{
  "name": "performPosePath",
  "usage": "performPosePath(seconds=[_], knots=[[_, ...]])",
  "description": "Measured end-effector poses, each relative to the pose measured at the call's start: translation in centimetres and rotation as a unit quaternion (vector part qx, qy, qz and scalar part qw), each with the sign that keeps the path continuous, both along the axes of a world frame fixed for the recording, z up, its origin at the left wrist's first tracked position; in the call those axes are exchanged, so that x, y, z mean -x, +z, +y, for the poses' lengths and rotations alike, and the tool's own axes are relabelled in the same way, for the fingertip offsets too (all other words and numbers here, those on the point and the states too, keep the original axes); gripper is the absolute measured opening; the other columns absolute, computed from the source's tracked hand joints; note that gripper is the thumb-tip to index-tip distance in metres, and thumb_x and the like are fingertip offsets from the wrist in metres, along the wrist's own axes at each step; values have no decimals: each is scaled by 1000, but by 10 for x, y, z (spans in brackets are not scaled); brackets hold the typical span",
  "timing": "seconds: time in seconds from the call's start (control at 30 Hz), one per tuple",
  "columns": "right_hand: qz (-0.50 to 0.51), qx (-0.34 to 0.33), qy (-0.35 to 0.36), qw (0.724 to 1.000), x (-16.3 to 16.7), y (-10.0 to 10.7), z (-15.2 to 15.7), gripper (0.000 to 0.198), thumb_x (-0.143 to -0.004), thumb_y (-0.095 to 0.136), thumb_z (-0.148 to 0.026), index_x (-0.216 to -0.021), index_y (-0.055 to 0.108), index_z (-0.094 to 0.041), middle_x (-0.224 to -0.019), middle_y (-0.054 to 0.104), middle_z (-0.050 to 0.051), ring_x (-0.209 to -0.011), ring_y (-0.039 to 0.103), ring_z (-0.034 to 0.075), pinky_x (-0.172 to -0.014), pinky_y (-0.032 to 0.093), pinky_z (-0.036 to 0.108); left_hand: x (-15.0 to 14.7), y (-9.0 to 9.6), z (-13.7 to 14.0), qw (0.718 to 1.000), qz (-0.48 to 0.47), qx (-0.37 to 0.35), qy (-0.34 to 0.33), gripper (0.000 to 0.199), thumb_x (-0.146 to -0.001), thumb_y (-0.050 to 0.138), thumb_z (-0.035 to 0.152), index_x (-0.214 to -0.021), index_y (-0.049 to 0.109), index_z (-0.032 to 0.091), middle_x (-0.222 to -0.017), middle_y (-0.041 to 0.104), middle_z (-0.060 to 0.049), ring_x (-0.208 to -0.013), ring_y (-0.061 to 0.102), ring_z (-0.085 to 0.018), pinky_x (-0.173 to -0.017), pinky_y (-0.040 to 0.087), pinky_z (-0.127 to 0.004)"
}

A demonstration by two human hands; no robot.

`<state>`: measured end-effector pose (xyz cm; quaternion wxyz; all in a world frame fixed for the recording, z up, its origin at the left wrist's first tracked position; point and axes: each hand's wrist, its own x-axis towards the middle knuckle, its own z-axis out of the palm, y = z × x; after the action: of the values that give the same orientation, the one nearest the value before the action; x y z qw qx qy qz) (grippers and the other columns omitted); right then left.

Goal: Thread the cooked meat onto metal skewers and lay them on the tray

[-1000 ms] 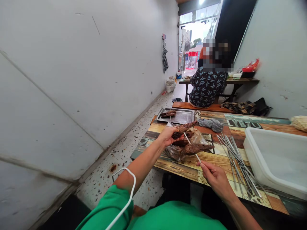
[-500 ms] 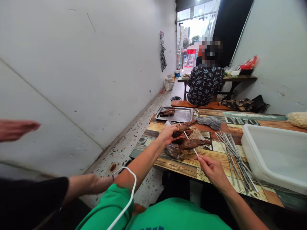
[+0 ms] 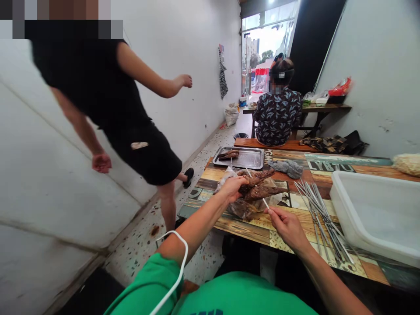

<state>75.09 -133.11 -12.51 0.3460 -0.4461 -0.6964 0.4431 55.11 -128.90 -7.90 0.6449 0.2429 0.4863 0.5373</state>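
My left hand (image 3: 232,189) is closed on a long dark brown piece of meat (image 3: 260,176), thick at one end and tapering to the right. Below it lies a second similar piece of meat (image 3: 264,192). A pale, thin skewer (image 3: 265,203) passes through both, and its tip shows beyond the upper piece. In my right hand (image 3: 285,225) the skewer's near end is pinched between thumb and fingers. Under the meat spreads a crumpled clear plastic bag (image 3: 241,209). Several metal skewers (image 3: 323,218) lie in a loose pile right of my right hand.
A metal tray (image 3: 251,159) bearing skewered meat (image 3: 229,154) sits at the table's far left, near a grey cloth (image 3: 286,167). The white plastic tub (image 3: 341,210) stands right. A person in black (image 3: 127,109) walks at left; another person (image 3: 278,113) sits ahead.
The lower meat piece has shifted up and left along the skewer, closer to the upper piece. My right hand has moved slightly. A person in black has stepped forward into view at left.
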Motion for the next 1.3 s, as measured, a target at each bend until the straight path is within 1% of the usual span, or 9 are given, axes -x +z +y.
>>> performPosePath(seconds=[0.3,0.43,0.6,0.7,0.83,0.93,1.03,1.17,1.3], knots=[[-3,-24,-14,1000,7,3,3,49,-82,48,-58,-84,68,-14,-48,35,-4,-45,31,11,-44,24,25,-2,-2,0,1000,-15,-14,12,14,-69,60,4,-76,65,14,-74,68,-3,-65,61,-14,-66,48,-25],[-8,-41,-18,999,6,0,10,45,-83,49,-56,-82,69,-16,-53,48,0,-48,40,13,-45,32,25,1,0,-1,999,-18,-28,12,2,-75,66,13,-76,65,13,-75,69,-4,-66,62,-13,-68,48,-26],[-48,-101,5,994,5,8,24,39,-87,44,-46,-75,68,-17,-53,52,0,-51,46,15,-52,38,26,19,11,-3,997,-21,-16,70,9,-85,58,12,-77,59,14,-68,65,-3,-61,61,-9,-60,44,-20],[-85,-144,7,986,9,16,37,39,-87,42,-43,-73,68,-18,-54,56,1,-54,49,17,-55,37,28,31,18,-5,995,-42,-28,84,12,-89,52,10,-79,57,12,-74,68,-7,-67,65,-11,-66,49,-21],[-102,-162,-1,982,17,21,54,39,-87,41,-43,-73,69,-18,-57,61,3,-56,52,19,-57,38,30,38,19,-9,994,-60,-40,86,10,-88,54,8,-80,58,11,-76,68,-9,-70,67,-12,-73,53,-24],[-116,-170,-3,979,21,22,62,39,-86,40,-41,-75,70,-18,-56,61,3,-55,53,18,-56,38,29,39,16,-11,993,-68,-48,89,5,-83,59,7,-81,59,11,-79,69,-9,-73,68,-13,-75,54,-24],[-133,-175,1,976,23,25,70,40,-86,39,-39,-74,71,-18,-56,62,3,-56,54,18,-57,38,28,42,17,-15,991,-69,-56,97,8,-80,62,5,-86,60,11,-83,70,-10,-76,69,-14,-75,55,-24],[-167,-166,-2,972,29,33,98,37,-86,41,-31,-75,73,-15,-60,64,3,-61,59,18,-61,40,28,52,22,-22,988,-60,-75,121,12,-79,61,3,-89,60,11,-90,70,-12,-82,70,-15,-80,55,-26],[-218,-142,-22,965,49,40,154,29,-89,49,-25,-74,70,-14,-65,66,2,-68,62,17,-68,46,28,61,22,-29,986,-57,-86,133,15,-78,62,3,-91,61,11,-94,71,-13,-87,70,-16,-83,56,-26]])
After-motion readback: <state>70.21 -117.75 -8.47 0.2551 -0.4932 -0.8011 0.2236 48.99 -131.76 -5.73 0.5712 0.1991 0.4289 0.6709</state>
